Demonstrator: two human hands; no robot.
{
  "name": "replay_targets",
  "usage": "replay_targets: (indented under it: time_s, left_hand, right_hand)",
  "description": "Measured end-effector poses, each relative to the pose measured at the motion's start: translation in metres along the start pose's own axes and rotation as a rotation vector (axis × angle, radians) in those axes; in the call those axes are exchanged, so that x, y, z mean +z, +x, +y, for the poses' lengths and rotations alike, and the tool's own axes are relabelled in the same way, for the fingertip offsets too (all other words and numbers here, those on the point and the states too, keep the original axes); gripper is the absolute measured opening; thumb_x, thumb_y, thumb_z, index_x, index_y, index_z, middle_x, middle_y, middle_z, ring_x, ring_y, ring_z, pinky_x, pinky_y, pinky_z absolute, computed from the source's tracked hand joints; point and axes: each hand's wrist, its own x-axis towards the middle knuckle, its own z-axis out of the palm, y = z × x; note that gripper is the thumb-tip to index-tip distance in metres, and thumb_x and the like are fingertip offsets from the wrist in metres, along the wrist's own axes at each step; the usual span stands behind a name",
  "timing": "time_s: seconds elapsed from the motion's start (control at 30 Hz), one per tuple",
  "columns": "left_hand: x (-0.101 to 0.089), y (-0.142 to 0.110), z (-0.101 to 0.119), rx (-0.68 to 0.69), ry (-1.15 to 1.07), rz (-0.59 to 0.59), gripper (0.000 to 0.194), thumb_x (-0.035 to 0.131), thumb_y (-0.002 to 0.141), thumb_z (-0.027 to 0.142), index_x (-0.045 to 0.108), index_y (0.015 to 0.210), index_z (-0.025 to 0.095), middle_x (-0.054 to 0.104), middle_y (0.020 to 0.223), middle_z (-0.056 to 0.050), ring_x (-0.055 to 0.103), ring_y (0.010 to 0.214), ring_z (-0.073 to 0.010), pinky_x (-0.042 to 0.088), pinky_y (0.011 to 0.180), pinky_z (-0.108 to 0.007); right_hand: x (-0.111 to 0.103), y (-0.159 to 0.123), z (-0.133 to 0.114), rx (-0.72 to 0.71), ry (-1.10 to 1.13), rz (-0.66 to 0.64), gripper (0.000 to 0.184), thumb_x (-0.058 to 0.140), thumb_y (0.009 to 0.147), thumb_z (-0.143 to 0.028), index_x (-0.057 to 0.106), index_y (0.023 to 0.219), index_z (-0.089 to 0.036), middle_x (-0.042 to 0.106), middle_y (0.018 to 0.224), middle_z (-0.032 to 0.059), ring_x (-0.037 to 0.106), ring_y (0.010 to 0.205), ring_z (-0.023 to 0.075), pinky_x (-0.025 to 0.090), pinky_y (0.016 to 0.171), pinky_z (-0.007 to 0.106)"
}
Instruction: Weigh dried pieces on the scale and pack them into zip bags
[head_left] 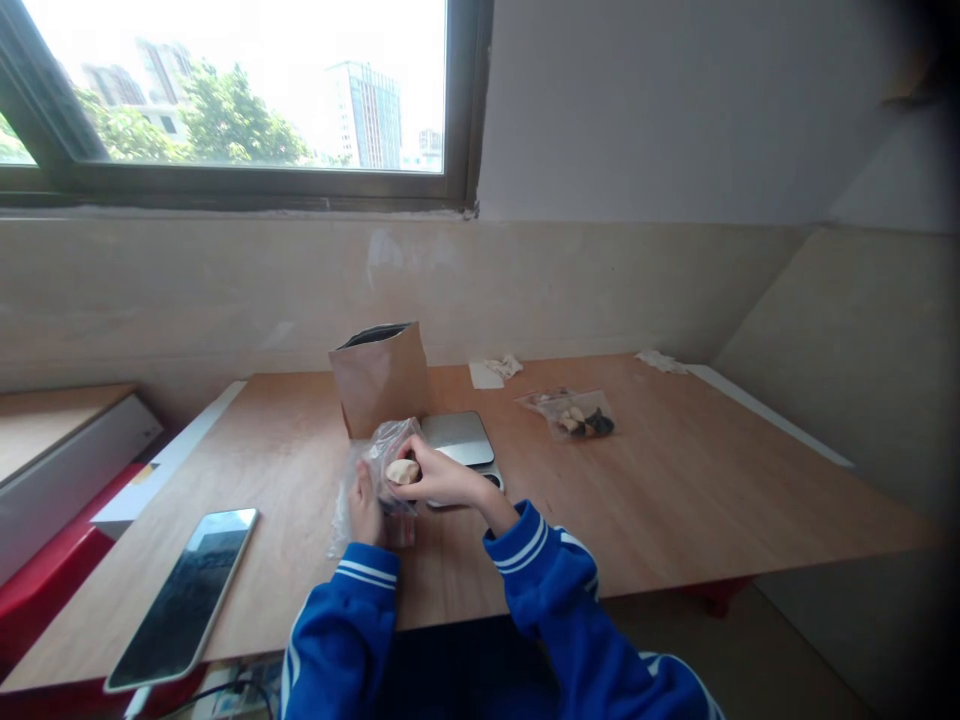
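My left hand [365, 507] grips the side of a clear plastic bag [384, 449] that stands on the wooden table [675, 480]. My right hand [439, 474] pinches a small pale beige piece [403, 470] at the bag's mouth. Both hands are closed. Just behind the right hand lies a flat silver scale [457, 438]. An open brown paper bag [380, 378] stands upright behind the hands.
A second clear bag with pale and dark pieces [579, 416] lies to the right of the scale. A tablet [187, 595] lies flat at the front left. Crumpled white scraps [499, 368] sit near the wall, more [660, 360] at the far right.
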Motion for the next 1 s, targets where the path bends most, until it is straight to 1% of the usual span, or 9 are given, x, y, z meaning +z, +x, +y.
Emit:
replay_targets:
  time_s: [0.1,0.23,0.33,0.4,0.63,0.7,0.83,0.9,1.0]
  left_hand:
    - [-0.0003,-0.0007,-0.0046,-0.065,-0.118,0.031,0.06,0.044,0.083,0.062,0.068,0.1,0.01,0.073,0.092,-0.013,0.07,0.085,-0.0268,0.057,0.073,-0.037]
    - [-0.0002,-0.0033,-0.0034,-0.098,-0.155,0.012,0.063,0.041,0.084,0.063,0.067,0.104,0.009,0.073,0.094,-0.015,0.07,0.087,-0.0295,0.058,0.075,-0.041]
    - [-0.0014,-0.005,-0.0035,-0.087,-0.097,0.038,0.064,0.041,0.085,0.063,0.068,0.101,0.007,0.073,0.093,-0.016,0.07,0.086,-0.0286,0.057,0.078,-0.041]
    - [-0.0021,-0.0062,-0.0036,-0.056,-0.044,0.058,0.063,0.04,0.085,0.063,0.068,0.1,0.008,0.073,0.094,-0.016,0.07,0.088,-0.0272,0.056,0.081,-0.04]
    - [-0.0023,-0.0069,-0.0038,-0.025,0.005,0.051,0.061,0.037,0.089,0.06,0.068,0.103,0.011,0.073,0.101,-0.014,0.069,0.095,-0.0252,0.052,0.09,-0.04]
    - [-0.0033,-0.0067,-0.0041,-0.021,0.044,0.053,0.059,0.037,0.09,0.059,0.069,0.103,0.011,0.072,0.102,-0.014,0.068,0.099,-0.0255,0.05,0.093,-0.041]
    - [-0.005,-0.0062,-0.004,-0.013,0.101,0.027,0.059,0.037,0.089,0.059,0.069,0.103,0.011,0.072,0.104,-0.014,0.066,0.103,-0.0263,0.048,0.097,-0.042]
    - [-0.005,-0.0056,-0.0045,-0.019,0.084,0.017,0.061,0.037,0.089,0.06,0.069,0.103,0.01,0.072,0.103,-0.015,0.067,0.101,-0.0268,0.049,0.096,-0.043]
    - [-0.0044,-0.0041,-0.0065,-0.041,0.035,0.043,0.063,0.036,0.088,0.061,0.068,0.102,0.009,0.072,0.101,-0.016,0.068,0.097,-0.0271,0.051,0.092,-0.043]
  right_hand:
    - [0.0041,0.003,0.0068,0.041,0.096,0.044,0.044,0.074,0.068,-0.033,0.049,0.101,-0.018,0.058,0.09,0.0013,0.057,0.081,0.0159,0.048,0.069,0.027]
    - [0.0038,0.0041,0.0072,0.047,0.214,0.045,0.045,0.073,0.069,-0.031,0.053,0.108,-0.018,0.06,0.095,0.0025,0.059,0.085,0.0161,0.049,0.069,0.026]
    - [0.0033,0.0039,0.0058,0.043,0.177,-0.048,0.036,0.07,0.071,-0.026,0.058,0.104,-0.018,0.062,0.096,0.0025,0.06,0.084,0.0157,0.049,0.071,0.025]
    - [0.0047,0.0041,0.0058,0.035,0.17,-0.098,0.034,0.069,0.071,-0.022,0.059,0.103,-0.017,0.063,0.096,0.0023,0.06,0.083,0.0154,0.049,0.072,0.025]
    - [0.0098,0.0046,0.0095,0.039,0.223,-0.088,0.046,0.069,0.068,-0.018,0.056,0.112,-0.016,0.064,0.102,0.004,0.059,0.09,0.0163,0.049,0.076,0.025]
    - [0.0092,0.0037,0.0103,0.05,0.201,-0.127,0.045,0.069,0.067,-0.017,0.056,0.11,-0.016,0.064,0.098,0.0035,0.06,0.086,0.0158,0.05,0.074,0.025]
    - [0.009,0.0025,0.0118,0.068,0.189,-0.203,0.038,0.068,0.068,-0.019,0.056,0.104,-0.016,0.064,0.085,0.0006,0.058,0.07,0.0137,0.049,0.063,0.025]
    - [0.01,0.0027,0.0126,0.018,0.201,-0.16,0.04,0.07,0.065,-0.019,0.055,0.102,-0.016,0.064,0.088,0.001,0.059,0.073,0.0142,0.049,0.065,0.026]
    - [0.0108,0.0031,0.0129,-0.056,0.246,-0.04,0.044,0.073,0.063,-0.021,0.054,0.102,-0.016,0.062,0.095,0.0026,0.058,0.083,0.0154,0.049,0.072,0.026]
